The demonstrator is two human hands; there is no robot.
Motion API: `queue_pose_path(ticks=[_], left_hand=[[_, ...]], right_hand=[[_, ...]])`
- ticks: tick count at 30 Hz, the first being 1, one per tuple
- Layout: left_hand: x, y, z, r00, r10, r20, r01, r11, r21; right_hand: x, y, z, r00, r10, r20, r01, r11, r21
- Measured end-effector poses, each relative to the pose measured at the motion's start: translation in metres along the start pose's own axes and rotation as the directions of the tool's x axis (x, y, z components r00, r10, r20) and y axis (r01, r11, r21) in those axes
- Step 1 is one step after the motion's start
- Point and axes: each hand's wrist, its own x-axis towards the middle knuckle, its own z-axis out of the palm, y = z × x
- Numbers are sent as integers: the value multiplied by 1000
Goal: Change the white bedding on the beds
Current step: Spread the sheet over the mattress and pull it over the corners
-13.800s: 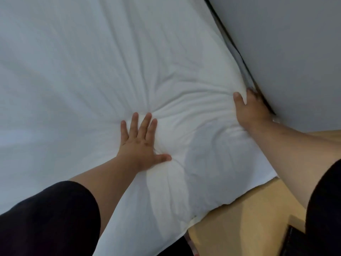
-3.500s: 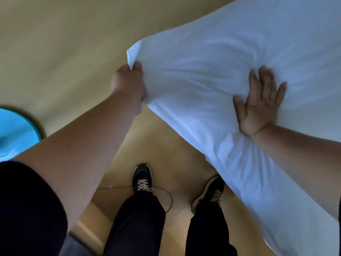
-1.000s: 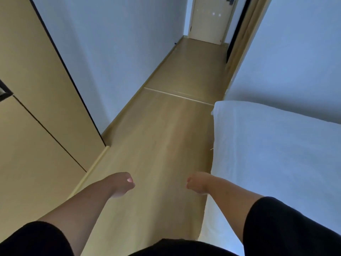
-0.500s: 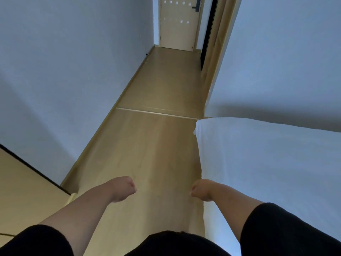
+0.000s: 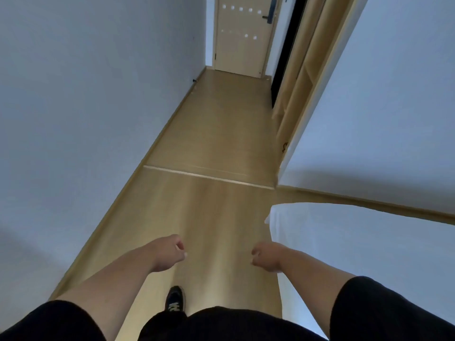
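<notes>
A bed covered with a white sheet fills the lower right of the head view, its corner near the middle. My left hand hangs over the wooden floor with loosely curled fingers and holds nothing. My right hand hangs just left of the bed's edge, also loosely curled and empty. Neither hand touches the bedding.
A wooden floor runs ahead as a narrow passage between a pale wall on the left and the bed. A closed light-wood door stands at the far end, with wooden shelving to its right. My shoe shows below.
Over the last second the view has advanced along the passage toward the door. The cabinet on the left has left the view. Both hands stay low and empty.
</notes>
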Motion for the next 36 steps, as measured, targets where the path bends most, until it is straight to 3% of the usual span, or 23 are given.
queue_pose_path(ticks=[5,12,18,27,33,36], left_hand=[[131,44,-86,988,116,98,-129,982,136],[268,163,-131,943,135,304,-232,922,311],[388,304,-112,873,164,460,-359,853,378],[525,507,-75,855,153,496,-410,785,464],[590,594,-6,728,93,680,-520,721,459],[633,619,36,672,6,741,-557,663,500]], right_hand=[[50,20,-71,984,178,-25,-170,966,194],[59,93,-111,932,361,22,-316,782,538],[133,202,-151,896,439,63,-372,668,645],[268,354,-272,880,467,86,-375,574,728],[302,403,-289,846,516,135,-381,407,830],[314,420,-261,782,586,214,-439,273,856]])
